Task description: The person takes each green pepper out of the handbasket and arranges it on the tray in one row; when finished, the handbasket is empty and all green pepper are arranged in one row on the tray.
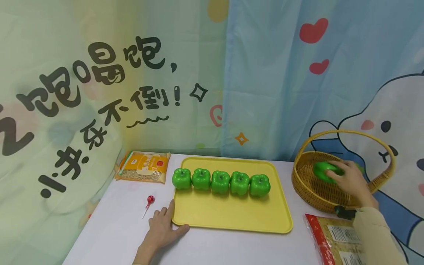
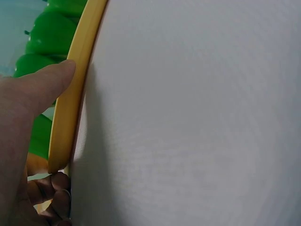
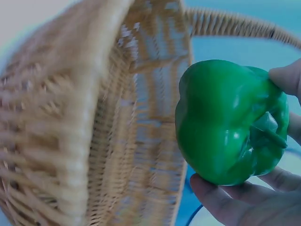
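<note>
A green bell pepper is in my right hand, gripped between thumb and fingers at the mouth of a wicker basket with an arched handle. Its stem faces toward the palm in the right wrist view. My left hand rests at the near left corner of a yellow tray. Its thumb lies against the front rim and its index finger against the left side. On the tray, several green bell peppers stand upright in a row, side by side.
A noodle packet lies behind the tray at the left. A red lollipop is left of the tray. In front of the basket is a red-edged clear packet, partly under the right sleeve. Printed curtains hang behind the table.
</note>
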`<state>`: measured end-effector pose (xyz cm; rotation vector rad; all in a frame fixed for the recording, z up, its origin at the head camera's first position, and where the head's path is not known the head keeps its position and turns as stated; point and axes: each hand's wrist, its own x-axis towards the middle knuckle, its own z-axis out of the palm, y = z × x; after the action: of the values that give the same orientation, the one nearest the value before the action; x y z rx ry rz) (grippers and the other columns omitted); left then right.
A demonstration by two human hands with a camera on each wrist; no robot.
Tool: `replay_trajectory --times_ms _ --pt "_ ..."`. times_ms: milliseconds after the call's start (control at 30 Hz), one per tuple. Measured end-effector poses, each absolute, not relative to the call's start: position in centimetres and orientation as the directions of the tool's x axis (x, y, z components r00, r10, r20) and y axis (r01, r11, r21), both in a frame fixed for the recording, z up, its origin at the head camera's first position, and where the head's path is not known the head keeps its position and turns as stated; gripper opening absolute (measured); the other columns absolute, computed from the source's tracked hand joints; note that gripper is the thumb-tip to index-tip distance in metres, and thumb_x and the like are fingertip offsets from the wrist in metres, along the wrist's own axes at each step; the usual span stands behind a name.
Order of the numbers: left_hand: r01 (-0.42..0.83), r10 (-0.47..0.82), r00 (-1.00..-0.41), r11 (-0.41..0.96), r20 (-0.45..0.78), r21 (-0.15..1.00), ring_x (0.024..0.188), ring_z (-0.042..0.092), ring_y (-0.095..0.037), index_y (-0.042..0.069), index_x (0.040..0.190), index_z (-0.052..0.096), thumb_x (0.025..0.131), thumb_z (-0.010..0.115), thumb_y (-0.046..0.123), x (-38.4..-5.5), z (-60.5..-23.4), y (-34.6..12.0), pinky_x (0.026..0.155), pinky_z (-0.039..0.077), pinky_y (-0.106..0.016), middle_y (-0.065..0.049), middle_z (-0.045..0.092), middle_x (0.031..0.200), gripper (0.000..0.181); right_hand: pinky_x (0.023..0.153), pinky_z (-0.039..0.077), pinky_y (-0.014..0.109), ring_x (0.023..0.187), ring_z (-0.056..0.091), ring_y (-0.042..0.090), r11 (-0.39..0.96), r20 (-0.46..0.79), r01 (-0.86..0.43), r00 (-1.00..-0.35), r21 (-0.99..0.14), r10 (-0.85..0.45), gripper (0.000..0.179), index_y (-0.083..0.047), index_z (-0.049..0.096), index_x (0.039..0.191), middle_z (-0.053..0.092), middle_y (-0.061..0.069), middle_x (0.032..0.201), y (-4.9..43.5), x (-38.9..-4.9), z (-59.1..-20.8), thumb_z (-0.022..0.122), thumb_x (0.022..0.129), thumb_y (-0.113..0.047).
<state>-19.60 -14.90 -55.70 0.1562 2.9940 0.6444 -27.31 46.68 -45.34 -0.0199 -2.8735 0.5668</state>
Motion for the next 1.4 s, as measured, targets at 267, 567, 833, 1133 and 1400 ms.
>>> replay_trajectory --times_ms 267,567,833,1133,1400 --pt "0.077 0.106 -0.993 0.911 -0.049 0.406 0.096 0.046 -0.026 0.007 0.156 0.034 0.076 0.069 0.074 -19.8 -55.7 -15.1 0.076 0.04 -0.047 -0.014 0.059 0.12 0.11 0.073 0.047 0.053 0.108 0.048 0.049 0.888 0.312 -0.197 -0.948 -0.416 -0.064 0.052 0.005 0.052 0.138 0.043 0.034 0.137 42.2 -25.8 -43.4 0.066 0.096 -0.023" --pt "0.068 0.107 -0.992 0.906 -0.069 0.418 0.099 0.046 -0.026 0.008 0.156 0.034 0.075 0.069 0.074 -19.7 -55.9 -14.8 0.078 0.039 -0.046 -0.014 0.059 0.123 0.111 0.065 0.045 0.025 0.09 0.054 0.023 0.848 0.238 -0.206 -0.966 -0.488 -0.098 0.059 -0.002 0.047 0.138 0.058 0.025 0.119 38.4 -25.2 -42.9 0.074 0.091 -0.026" --pt "0.072 0.11 -0.992 0.902 -0.064 0.425 0.097 0.045 -0.024 0.008 0.156 0.033 0.076 0.069 0.073 -19.7 -55.9 -14.9 0.076 0.038 -0.044 -0.013 0.059 0.122 0.11 0.067 0.046 0.024 0.095 0.053 0.026 0.816 0.23 -0.304 -0.949 -0.492 -0.215 0.058 -0.002 0.054 0.139 0.049 0.02 0.126 35.8 -25.7 -44.1 0.075 0.089 -0.024" --pt "0.065 0.103 -0.992 0.905 -0.069 0.42 0.097 0.046 -0.024 0.008 0.156 0.034 0.075 0.07 0.074 -19.7 -55.9 -14.9 0.078 0.04 -0.046 -0.013 0.059 0.122 0.111 0.071 0.047 0.024 0.093 0.056 0.017 0.8 0.205 -0.351 -0.936 -0.487 -0.286 0.059 -0.002 0.055 0.137 0.061 0.019 0.127 34.4 -26.2 -46.6 0.078 0.088 -0.025" --pt "0.066 0.104 -0.992 0.905 -0.068 0.42 0.095 0.045 -0.024 0.008 0.156 0.034 0.075 0.07 0.073 -19.7 -56.0 -14.9 0.076 0.039 -0.045 -0.012 0.059 0.118 0.11 0.073 0.048 0.027 0.099 0.059 0.025 0.797 0.173 -0.358 -0.934 -0.486 -0.313 0.058 0.002 0.055 0.139 0.06 0.024 0.13 34.0 -26.8 -47.6 0.075 0.09 -0.023"
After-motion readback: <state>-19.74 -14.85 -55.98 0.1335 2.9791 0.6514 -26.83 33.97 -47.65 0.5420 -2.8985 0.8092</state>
